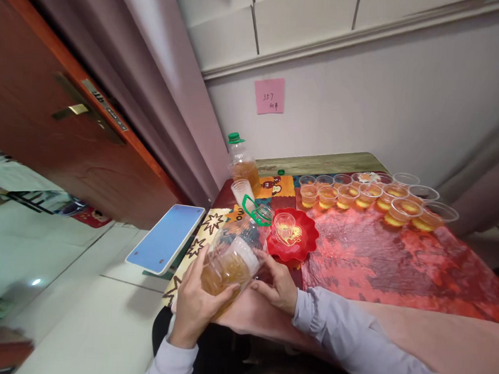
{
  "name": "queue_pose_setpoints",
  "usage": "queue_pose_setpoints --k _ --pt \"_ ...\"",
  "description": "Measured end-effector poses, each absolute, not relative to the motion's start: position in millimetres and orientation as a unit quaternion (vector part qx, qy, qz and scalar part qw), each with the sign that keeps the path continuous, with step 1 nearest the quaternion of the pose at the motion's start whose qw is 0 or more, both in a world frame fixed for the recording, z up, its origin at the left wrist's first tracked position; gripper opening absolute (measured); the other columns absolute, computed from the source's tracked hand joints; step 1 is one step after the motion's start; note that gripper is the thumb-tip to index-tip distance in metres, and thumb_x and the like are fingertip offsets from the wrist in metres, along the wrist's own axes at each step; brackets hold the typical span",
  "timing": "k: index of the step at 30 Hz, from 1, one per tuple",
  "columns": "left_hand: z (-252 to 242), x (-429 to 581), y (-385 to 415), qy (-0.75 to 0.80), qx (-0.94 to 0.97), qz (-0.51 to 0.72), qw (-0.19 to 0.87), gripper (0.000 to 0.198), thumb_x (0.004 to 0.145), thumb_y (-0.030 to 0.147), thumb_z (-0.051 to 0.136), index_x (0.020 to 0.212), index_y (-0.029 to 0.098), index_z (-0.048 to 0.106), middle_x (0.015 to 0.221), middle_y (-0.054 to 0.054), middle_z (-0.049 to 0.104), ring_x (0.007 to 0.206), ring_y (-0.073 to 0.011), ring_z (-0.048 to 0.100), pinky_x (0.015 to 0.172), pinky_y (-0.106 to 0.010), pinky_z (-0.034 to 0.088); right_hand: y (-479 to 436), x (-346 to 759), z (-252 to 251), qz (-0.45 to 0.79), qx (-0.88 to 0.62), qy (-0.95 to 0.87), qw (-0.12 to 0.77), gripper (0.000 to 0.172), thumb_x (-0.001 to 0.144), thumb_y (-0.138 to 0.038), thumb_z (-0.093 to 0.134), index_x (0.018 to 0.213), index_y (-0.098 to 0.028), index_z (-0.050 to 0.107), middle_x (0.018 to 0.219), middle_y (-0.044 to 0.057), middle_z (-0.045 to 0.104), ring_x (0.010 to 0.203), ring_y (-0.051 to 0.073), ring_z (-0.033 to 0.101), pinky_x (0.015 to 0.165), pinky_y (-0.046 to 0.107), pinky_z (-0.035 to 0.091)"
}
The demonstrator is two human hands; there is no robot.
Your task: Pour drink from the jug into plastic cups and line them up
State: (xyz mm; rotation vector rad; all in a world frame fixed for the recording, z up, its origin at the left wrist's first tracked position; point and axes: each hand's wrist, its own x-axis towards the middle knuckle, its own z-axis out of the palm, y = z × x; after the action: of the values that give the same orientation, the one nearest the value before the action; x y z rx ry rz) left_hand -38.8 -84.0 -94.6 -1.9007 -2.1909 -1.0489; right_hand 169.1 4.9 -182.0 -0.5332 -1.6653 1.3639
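My left hand (195,300) is wrapped round the base of a large clear bottle (234,252) holding amber liquid, tilted with its open green-ringed mouth (259,212) toward a red plate (291,238). My right hand (274,284) supports the bottle's side with curled fingers. A small clear plastic cup (285,224) with a little liquid in it stands on the plate, just right of the mouth.
Two rows of small cups with amber liquid (369,195) line the far side of the red patterned tablecloth (374,258). A second capped bottle (242,162) and a stack of cups (241,191) stand at the back left. A blue tablet (167,238) leans at the table's left.
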Motion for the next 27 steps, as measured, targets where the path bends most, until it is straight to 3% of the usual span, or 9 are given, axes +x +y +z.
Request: queue_pose_setpoints --k 5,9,13,20,27 --pt "-75.3 -34.4 -76.4 -0.746 -0.589 -0.308 -0.046 0.105 0.072 0.074 0.081 0.156 0.018 0.05 0.149 -0.017 0.067 0.13 -0.0342 0.07 0.113 -0.049 0.056 4.0 166.0 -182.6 0.647 -0.185 -0.605 0.425 0.073 0.093 -0.059 0.076 0.151 -0.027 0.048 0.115 0.009 0.076 0.093 0.025 0.078 0.082 0.041 0.066" --pt "-55.5 -32.6 -69.4 -0.776 -0.578 -0.241 -0.078 0.106 0.07 0.074 0.08 0.156 0.02 0.05 0.149 -0.015 0.068 0.13 -0.034 0.07 0.112 -0.047 0.057 4.1 158.5 -188.1 0.755 -0.144 -0.513 0.382 0.066 0.093 -0.061 0.076 0.14 -0.024 0.05 0.119 0.009 0.073 0.092 0.02 0.077 0.08 0.037 0.066" --pt "-41.3 -32.3 -63.6 -0.782 -0.591 -0.183 -0.066 0.103 0.069 0.073 0.079 0.153 0.019 0.054 0.151 -0.017 0.066 0.133 -0.0365 0.068 0.113 -0.05 0.056 3.2 151.8 -195.5 0.814 -0.123 -0.453 0.342 0.071 0.088 -0.061 0.082 0.138 -0.024 0.047 0.116 0.007 0.071 0.096 0.019 0.076 0.084 0.037 0.065" --pt "-24.6 -25.7 -58.7 -0.789 -0.595 -0.141 -0.057 0.094 0.069 0.07 0.078 0.146 0.018 0.061 0.141 -0.016 0.073 0.126 -0.038 0.072 0.109 -0.05 0.058 3.9 152.4 -195.3 0.814 -0.109 -0.462 0.336 0.07 0.089 -0.066 0.079 0.136 -0.023 0.049 0.109 0.005 0.07 0.09 0.018 0.076 0.076 0.032 0.064" --pt "-8.1 -22.0 -50.0 -0.781 -0.61 -0.119 -0.064 0.097 0.07 0.069 0.079 0.149 0.018 0.058 0.146 -0.017 0.069 0.13 -0.0381 0.07 0.111 -0.051 0.056 8.5 158.2 -187.8 0.812 -0.104 -0.47 0.329 0.069 0.092 -0.069 0.073 0.138 -0.021 0.053 0.105 0.005 0.071 0.088 0.017 0.077 0.077 0.032 0.064"
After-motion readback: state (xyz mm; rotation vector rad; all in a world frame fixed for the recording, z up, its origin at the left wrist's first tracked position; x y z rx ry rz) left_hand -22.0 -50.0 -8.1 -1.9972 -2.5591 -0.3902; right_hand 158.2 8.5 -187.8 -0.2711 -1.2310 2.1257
